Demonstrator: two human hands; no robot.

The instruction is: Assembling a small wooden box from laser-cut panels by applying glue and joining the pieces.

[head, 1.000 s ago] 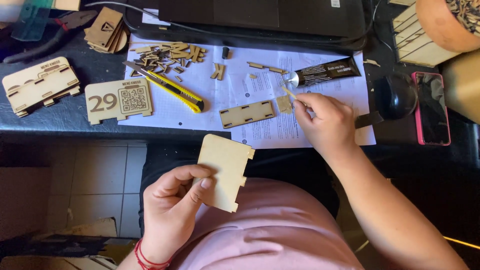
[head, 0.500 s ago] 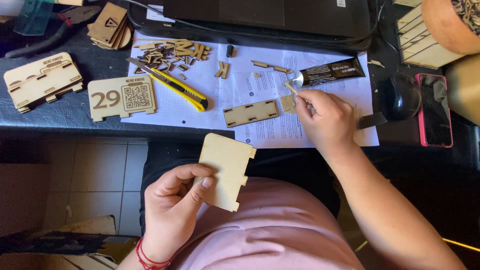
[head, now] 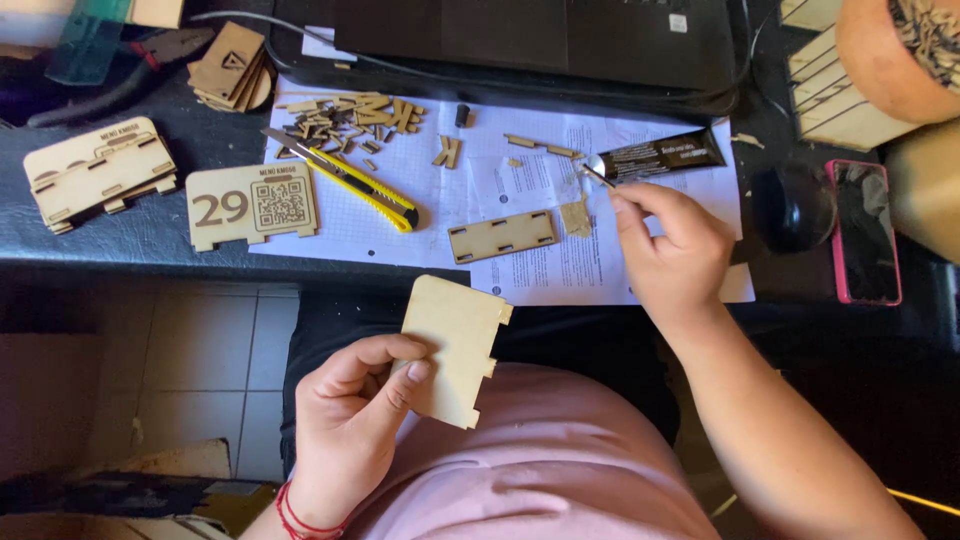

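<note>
Looking down from the head camera, the left hand [head: 350, 430] is gripping a pale wooden panel [head: 455, 348] with notched edges, the thumb lying across its face and the fingers curled behind it. It is holding the panel over the lap, below the near edge of the dark table [head: 150, 235], above a pink shirt [head: 540, 470]. A red cord bracelet [head: 305, 520] is circling that wrist.

The right hand [head: 675, 250] is reaching over the table, its fingers pinching a thin stick [head: 598, 176] whose far tip is meeting the silvery mouth of a black glue tube [head: 660, 155]. The tube is lying on white printed sheets [head: 540, 260] that are covering the middle of the table.

On those sheets, just left of the right hand, a slotted wooden strip [head: 502, 236] is lying flat, with a small square wooden chip [head: 574, 217] just beside its right end. Farther left, a yellow utility knife [head: 350, 180] is lying at a slant, its blade end pointing up-left toward a heap of small wooden offcuts [head: 345, 118].

At the left of the table, an engraved wooden sign [head: 252, 203] is lying flat, and beside it an assembled wooden holder [head: 98, 172] is resting on its side. A stack of small wooden plaques [head: 230, 68] is sitting behind them. A closed black laptop [head: 540, 40] is stretching along the far edge. To the right, a phone in a pink case [head: 862, 232] is lying next to a round black object [head: 788, 208].
</note>
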